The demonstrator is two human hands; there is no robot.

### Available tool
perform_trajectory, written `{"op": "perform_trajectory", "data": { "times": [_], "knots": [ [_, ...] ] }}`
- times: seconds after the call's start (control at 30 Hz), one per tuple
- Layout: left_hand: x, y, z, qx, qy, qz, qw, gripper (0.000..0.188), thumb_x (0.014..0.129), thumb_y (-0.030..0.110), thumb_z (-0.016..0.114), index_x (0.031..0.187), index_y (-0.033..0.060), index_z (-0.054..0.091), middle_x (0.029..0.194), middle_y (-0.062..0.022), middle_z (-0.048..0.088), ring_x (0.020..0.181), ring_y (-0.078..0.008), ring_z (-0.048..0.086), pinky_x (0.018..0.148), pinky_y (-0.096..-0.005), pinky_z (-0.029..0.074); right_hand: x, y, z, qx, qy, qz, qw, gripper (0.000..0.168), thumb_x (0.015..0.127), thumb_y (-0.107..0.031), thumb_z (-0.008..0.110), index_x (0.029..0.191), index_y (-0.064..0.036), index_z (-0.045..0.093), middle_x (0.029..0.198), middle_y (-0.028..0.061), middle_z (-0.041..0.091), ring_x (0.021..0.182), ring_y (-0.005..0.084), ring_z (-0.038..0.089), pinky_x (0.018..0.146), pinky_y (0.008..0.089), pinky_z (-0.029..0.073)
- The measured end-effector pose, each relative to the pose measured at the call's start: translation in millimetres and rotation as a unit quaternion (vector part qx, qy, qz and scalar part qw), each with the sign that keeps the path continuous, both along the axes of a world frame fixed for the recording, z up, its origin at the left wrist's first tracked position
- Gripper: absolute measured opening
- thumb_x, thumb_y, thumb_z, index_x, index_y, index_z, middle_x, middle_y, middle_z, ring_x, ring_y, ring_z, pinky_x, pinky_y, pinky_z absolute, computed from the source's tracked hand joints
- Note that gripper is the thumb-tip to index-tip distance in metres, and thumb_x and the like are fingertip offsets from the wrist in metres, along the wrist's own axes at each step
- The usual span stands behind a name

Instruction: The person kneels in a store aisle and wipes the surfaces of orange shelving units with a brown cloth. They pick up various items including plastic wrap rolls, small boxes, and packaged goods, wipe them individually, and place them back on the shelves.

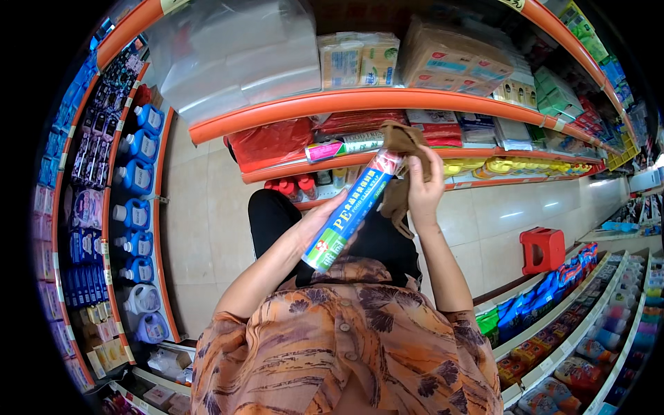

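A roll of food cling wrap (348, 215) in a blue and green printed sleeve slants up in front of my body. My left hand (317, 222) grips it near the lower middle. At the upper end, my right hand (426, 189) holds a brown cloth (402, 139) against the roll's red and white tip. Part of the cloth hangs down below my right hand. Just behind, a second boxed or rolled food wrap (345, 146) with a pink and green end lies on the low shelf, partly covered by the cloth and the held roll.
Orange-edged shelves (332, 98) hold clear plastic packs (249, 57), wrapped tissue packs (358, 59) and red bags (270, 142). Blue detergent bottles (137, 176) line the left shelf. A red plastic stool (542, 250) stands on the tiled floor (482, 228) at right, near shelves of packaged goods (550, 337).
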State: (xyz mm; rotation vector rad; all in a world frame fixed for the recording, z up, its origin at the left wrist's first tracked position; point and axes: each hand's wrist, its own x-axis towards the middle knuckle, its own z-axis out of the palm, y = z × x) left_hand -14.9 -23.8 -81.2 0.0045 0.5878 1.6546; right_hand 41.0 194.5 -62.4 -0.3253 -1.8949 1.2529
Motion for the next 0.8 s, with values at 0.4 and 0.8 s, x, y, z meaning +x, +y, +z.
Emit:
{"op": "perform_trajectory", "data": {
  "times": [0.4, 0.8],
  "knots": [
    [3, 7, 5, -0.067, 0.129, 0.137, 0.980, 0.035, 0.097, 0.034, 0.053, 0.119, 0.0070, 0.055, 0.100, -0.0077, 0.064, 0.082, -0.0166, 0.066, 0.064, -0.0276, 0.056, 42, -71, 27, 0.358, -0.057, 0.177, 0.915, 0.036, 0.073, -0.017, 0.075, 0.107, -0.010, 0.065, 0.115, 0.0145, 0.057, 0.092, 0.0318, 0.057, 0.075, 0.0370, 0.049],
    [0, 1, 13, -0.079, 0.188, 0.104, 0.974, 0.042, 0.102, 0.033, 0.042, 0.134, 0.0066, 0.046, 0.106, -0.0102, 0.064, 0.087, -0.0151, 0.066, 0.072, -0.0281, 0.057, 5, -6, 45, 0.302, -0.013, -0.001, 0.953, 0.029, 0.081, -0.015, 0.070, 0.108, -0.007, 0.065, 0.114, 0.0174, 0.059, 0.097, 0.0347, 0.056, 0.083, 0.0410, 0.046]
  ]
}}
